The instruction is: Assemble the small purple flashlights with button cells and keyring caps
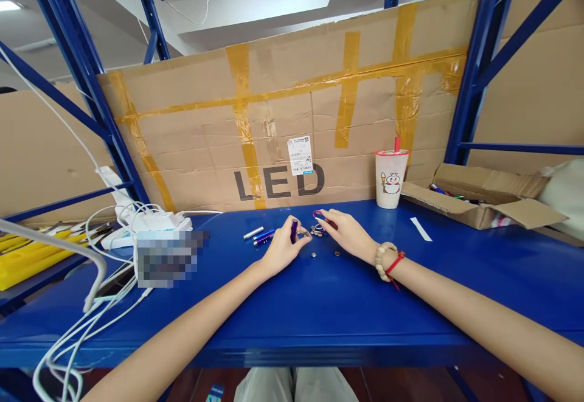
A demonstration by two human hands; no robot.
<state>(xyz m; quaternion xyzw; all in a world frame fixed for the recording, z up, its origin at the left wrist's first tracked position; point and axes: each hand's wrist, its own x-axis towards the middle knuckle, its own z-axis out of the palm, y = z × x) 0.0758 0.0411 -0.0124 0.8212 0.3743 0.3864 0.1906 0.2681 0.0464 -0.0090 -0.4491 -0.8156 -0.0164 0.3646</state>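
My left hand (281,249) is closed around a short purple metal tube (294,232), which stands nearly upright between thumb and fingers. Just to the right, my right hand (349,232) pinches a thin purple loop (316,212), perhaps a cord, above a small cluster of shiny parts (318,230). Its fingertips partly hide that cluster. Left of my left hand lie a silver tube (253,233) and some blue and purple tubes (263,237) of similar size. Two small round metal pieces, one silvery (314,255) and one darker (337,253), rest on the blue table in front of my hands.
A paper cup (390,180) with a red straw stands at the back right, near a white strip (420,229). Beyond it is an open cardboard box (474,210) holding pens or tubes. White cables (132,280) and a power strip (150,225) crowd the left. Taped cardboard (205,146) forms the back.
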